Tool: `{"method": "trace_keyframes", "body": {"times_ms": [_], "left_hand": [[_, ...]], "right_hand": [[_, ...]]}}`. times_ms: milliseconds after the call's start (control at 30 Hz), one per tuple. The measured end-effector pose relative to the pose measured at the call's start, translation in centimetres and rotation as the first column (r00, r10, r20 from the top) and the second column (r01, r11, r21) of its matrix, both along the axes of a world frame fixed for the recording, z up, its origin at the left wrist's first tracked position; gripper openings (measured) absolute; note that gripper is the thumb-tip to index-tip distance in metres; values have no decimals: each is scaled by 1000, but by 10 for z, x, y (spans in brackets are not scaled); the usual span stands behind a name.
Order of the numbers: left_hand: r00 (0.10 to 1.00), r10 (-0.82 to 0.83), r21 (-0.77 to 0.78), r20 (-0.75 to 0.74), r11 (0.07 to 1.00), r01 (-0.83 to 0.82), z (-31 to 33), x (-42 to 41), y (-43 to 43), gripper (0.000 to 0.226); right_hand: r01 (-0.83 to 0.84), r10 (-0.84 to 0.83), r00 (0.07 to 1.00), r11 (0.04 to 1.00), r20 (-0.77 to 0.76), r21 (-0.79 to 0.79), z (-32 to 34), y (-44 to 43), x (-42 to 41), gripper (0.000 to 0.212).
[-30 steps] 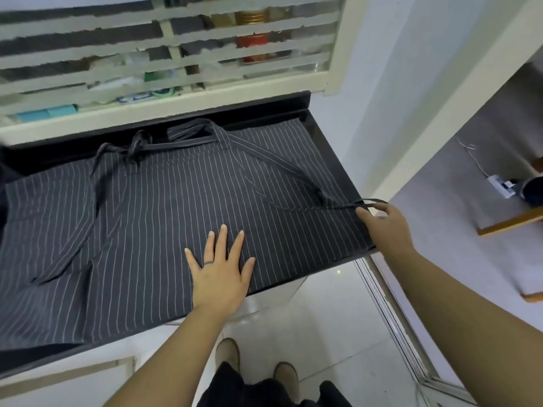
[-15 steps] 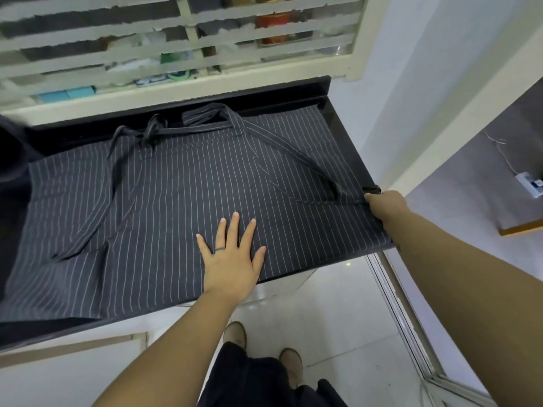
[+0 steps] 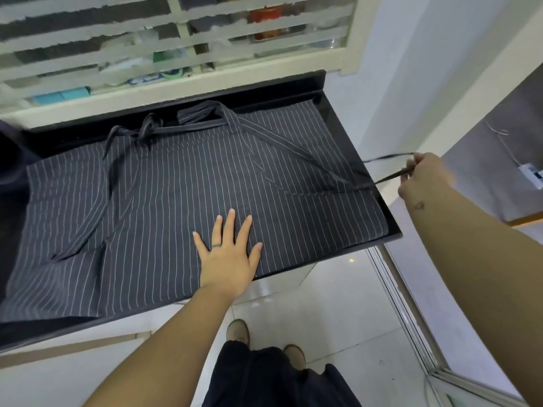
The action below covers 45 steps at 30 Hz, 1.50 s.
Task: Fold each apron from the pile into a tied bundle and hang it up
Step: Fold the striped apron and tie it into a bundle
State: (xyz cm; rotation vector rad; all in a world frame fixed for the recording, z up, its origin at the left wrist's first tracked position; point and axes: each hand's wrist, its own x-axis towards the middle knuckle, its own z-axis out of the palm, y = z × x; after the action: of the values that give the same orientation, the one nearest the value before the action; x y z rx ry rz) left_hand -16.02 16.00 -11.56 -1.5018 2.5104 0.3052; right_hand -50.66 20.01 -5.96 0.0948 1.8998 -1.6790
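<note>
A dark pinstriped apron [image 3: 164, 207] lies folded flat on the black counter [image 3: 390, 227]. My left hand [image 3: 227, 254] presses flat on the apron near the front edge, fingers spread. My right hand [image 3: 423, 177] is off the counter's right edge and pinches the apron's tie strap [image 3: 388, 179], which runs taut from the cloth out to my fingers. Another strap [image 3: 117, 133] lies knotted near the back left of the apron.
A louvered window [image 3: 176, 48] with jars and boxes behind it rises behind the counter. A white wall [image 3: 396, 83] stands right of it. A dark cloth heap [image 3: 8, 148] lies at the far left. My feet [image 3: 239, 331] stand on the tiled floor below.
My right hand has moved rightward off the counter edge, drawing the tie strap out taut. My left hand stays pressed on the apron.
</note>
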Motion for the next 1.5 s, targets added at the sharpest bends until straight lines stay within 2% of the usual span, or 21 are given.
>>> {"method": "trace_keyframes", "body": {"times_ms": [67, 133, 200, 233, 300, 367, 400, 433, 467, 500, 567, 667, 733, 800, 867, 967, 1100, 1167, 1233, 1333, 1500], "left_hand": [[1000, 3, 14, 15, 1000, -4, 2, 0, 0, 73], [1000, 4, 36, 29, 999, -5, 5, -1, 0, 62], [999, 6, 68, 36, 998, -9, 9, -2, 0, 58], [999, 6, 81, 39, 997, -9, 11, -3, -1, 58], [1000, 1, 107, 26, 994, -4, 14, -3, -3, 59], [998, 21, 129, -61, 992, -13, 18, -3, -5, 61], [987, 62, 129, -145, 991, -43, 21, -2, -6, 63], [961, 125, 123, -245, 988, -97, 23, -1, -7, 65], [918, 197, 112, -343, 979, -168, 27, -1, -7, 67], [867, 265, 97, -422, 964, -248, 29, 2, -10, 69], [813, 298, 28, -501, 944, -329, 33, 2, -12, 71], [863, 169, -99, -475, 965, -244, 34, -1, -21, 74], [940, 41, -87, -340, 993, -74, 33, -6, -30, 71], [983, -77, -23, -168, 997, 74, 30, -10, -40, 63], [988, -103, 13, -113, 994, 105, 29, -11, -49, 57], [984, -134, -51, -116, 990, 129, 30, -5, -52, 51], [959, -194, -136, -206, 976, 168, 28, 9, -51, 47], [946, -198, -162, -257, 974, 160, 29, 18, -48, 43], [938, -134, -169, -321, 982, 82, 32, 36, -43, 38], [918, 12, -152, -396, 985, -78, 34, 79, -35, 34], [889, 193, -175, -416, 942, -286, 39, 179, -32, 32]], "right_hand": [[95, -104, 985, 993, -139, -70, 23, -3, -3, 7], [188, -243, 946, 950, -215, -249, 47, -13, -2, 8], [96, -210, 882, 956, -421, -276, 60, -29, 8, 19], [-42, -88, 821, 976, -564, -214, 65, -36, 24, 23], [-353, 235, 535, 935, -812, 38, 63, -47, 64, 28], [-574, 508, 57, 721, -859, 389, 45, -48, 102, 29], [-584, 619, -185, 556, -763, 592, 32, -45, 116, 31], [-534, 723, -344, 374, -599, 758, 18, -41, 124, 33], [-470, 807, -404, 221, -431, 855, 7, -35, 126, 35], [-450, 856, -399, 130, -329, 883, -3, -30, 126, 36], [-464, 880, -330, 164, -342, 870, -12, -14, 117, 34], [-444, 884, -226, 281, -410, 851, -16, -3, 101, 26], [-410, 900, -191, 289, -392, 865, -15, 4, 89, 26], [-374, 914, -180, 279, -364, 885, -17, 11, 78, 26], [-379, 920, -174, 267, -351, 886, -18, 17, 68, 25], [-424, 908, -198, 261, -370, 867, -20, 20, 63, 23], [-429, 841, -182, 398, -509, 811, -18, 15, 77, 16], [-452, 817, -185, 423, -546, 785, -11, 8, 96, 11], [-509, 810, -211, 387, -547, 769, -2, -2, 124, 11], [-616, 823, -276, 246, -497, 749, 6, -15, 177, 17], [-726, 775, -402, 56, -489, 685, 8, -41, 289, 20]]}}
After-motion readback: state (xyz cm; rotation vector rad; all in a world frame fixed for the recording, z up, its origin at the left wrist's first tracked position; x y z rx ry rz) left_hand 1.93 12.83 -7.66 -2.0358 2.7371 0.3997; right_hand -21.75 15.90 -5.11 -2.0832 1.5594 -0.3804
